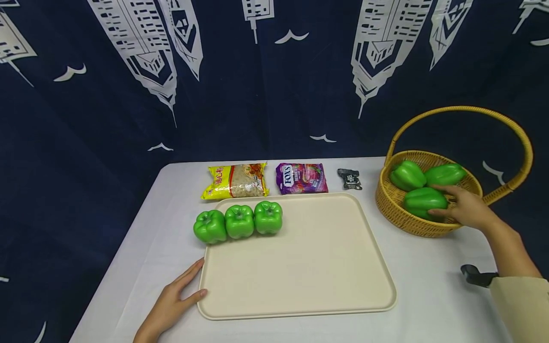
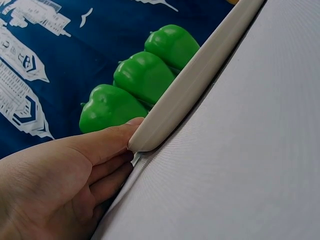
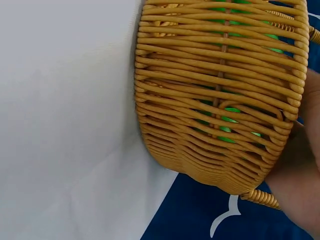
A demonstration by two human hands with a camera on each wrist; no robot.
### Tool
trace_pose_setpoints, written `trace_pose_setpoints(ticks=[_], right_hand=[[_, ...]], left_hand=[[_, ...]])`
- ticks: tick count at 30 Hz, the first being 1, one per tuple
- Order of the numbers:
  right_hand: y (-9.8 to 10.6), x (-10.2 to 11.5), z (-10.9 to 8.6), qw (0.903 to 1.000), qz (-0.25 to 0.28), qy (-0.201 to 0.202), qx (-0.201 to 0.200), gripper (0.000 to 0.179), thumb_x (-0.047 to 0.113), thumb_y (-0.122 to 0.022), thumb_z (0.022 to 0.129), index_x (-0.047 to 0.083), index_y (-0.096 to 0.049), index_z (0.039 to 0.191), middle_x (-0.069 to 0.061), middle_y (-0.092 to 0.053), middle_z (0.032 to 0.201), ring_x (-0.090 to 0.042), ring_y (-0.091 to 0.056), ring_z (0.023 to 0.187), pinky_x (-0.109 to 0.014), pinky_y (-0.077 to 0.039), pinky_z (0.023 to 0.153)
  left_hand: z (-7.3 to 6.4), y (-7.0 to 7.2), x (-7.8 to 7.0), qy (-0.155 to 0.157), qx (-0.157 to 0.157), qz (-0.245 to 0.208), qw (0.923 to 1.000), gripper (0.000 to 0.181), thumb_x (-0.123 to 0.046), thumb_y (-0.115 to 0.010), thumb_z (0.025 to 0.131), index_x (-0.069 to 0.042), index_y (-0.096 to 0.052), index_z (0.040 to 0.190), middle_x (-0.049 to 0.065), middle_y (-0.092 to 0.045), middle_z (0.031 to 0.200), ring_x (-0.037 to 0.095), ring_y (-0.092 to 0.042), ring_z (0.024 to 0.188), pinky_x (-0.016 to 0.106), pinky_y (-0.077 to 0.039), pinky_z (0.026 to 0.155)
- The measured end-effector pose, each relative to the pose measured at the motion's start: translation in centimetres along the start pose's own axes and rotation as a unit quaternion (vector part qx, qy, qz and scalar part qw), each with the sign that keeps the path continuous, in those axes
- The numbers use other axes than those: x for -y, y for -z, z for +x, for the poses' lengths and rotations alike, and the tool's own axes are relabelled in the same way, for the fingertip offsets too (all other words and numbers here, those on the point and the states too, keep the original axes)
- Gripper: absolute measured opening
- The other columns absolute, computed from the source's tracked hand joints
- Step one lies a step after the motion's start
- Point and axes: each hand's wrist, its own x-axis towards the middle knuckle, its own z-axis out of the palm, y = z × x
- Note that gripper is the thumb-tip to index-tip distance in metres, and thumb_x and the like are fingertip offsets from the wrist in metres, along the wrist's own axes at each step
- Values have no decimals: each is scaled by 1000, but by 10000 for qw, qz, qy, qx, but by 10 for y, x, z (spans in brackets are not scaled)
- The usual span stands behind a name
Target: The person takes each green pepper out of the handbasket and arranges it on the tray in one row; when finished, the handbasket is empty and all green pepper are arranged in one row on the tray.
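At the right, the right hand (image 1: 469, 207) reaches over the rim of a wicker basket (image 1: 396, 216). Its thumb and fingers grip the right end of a green bell pepper (image 1: 419, 200) in the basket. Two more peppers, a left one (image 1: 407, 175) and a right one (image 1: 446, 174), lie behind it. The left hand (image 1: 171, 300) touches the left edge of a beige tray (image 1: 300, 267), fingers extended and thumb at the rim. Three green bell peppers (image 1: 240, 221) form a row at the tray's back left corner. In the right wrist view, the basket wall (image 3: 215, 90) hides most of the peppers.
Behind the tray lie a yellow food bag (image 1: 236, 181), a purple Fox's candy bag (image 1: 302, 178) and a small black packet (image 1: 350, 179). The basket's tall handle (image 1: 463, 109) arches above it. A white cloth (image 1: 141, 267) covers the table, with a dark blue patterned curtain behind.
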Motion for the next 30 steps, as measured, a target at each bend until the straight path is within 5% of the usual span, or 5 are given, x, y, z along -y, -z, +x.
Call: trace_pose_setpoints(ticks=[4,15,19,22,30], right_hand=[[-1,6,-4,9973,269,37,-680,85,32,-75,78,-6,-30,138,-41,-25,130,-61,-32,106,-70,-32,77],[5,42,-14,9786,737,418,-1878,81,19,-74,75,11,-32,144,-33,-29,133,-54,-32,109,-65,-30,73],[5,59,-12,9702,1024,731,-2070,93,9,-77,70,13,-24,146,-29,-38,129,-39,-39,105,-34,-38,79],[5,73,-12,9702,1048,783,-2041,90,9,-81,67,7,-29,142,-27,-41,124,-33,-42,96,-16,-34,67],[2,106,-5,9690,961,1213,-1928,80,11,-83,65,9,-44,134,-17,-47,121,-35,-43,101,-49,-37,72]], left_hand=[[0,1,0,-24,19,-63,10000,65,-32,-71,81,-19,-44,139,1,-42,141,24,-37,128,0,-17,96],[-1,3,-2,19,42,-50,10000,65,-34,-69,82,-21,-43,140,1,-42,141,23,-35,129,0,-16,95],[-1,2,-2,15,40,-59,10000,65,-34,-69,82,-21,-43,140,2,-42,141,23,-35,129,0,-16,95],[-1,2,-1,-10,25,-39,10000,65,-33,-69,82,-20,-43,139,2,-42,141,21,-35,129,0,-16,95],[-2,1,0,-84,-4,47,10000,65,-33,-69,82,-18,-43,139,2,-42,141,23,-36,129,0,-16,96]])
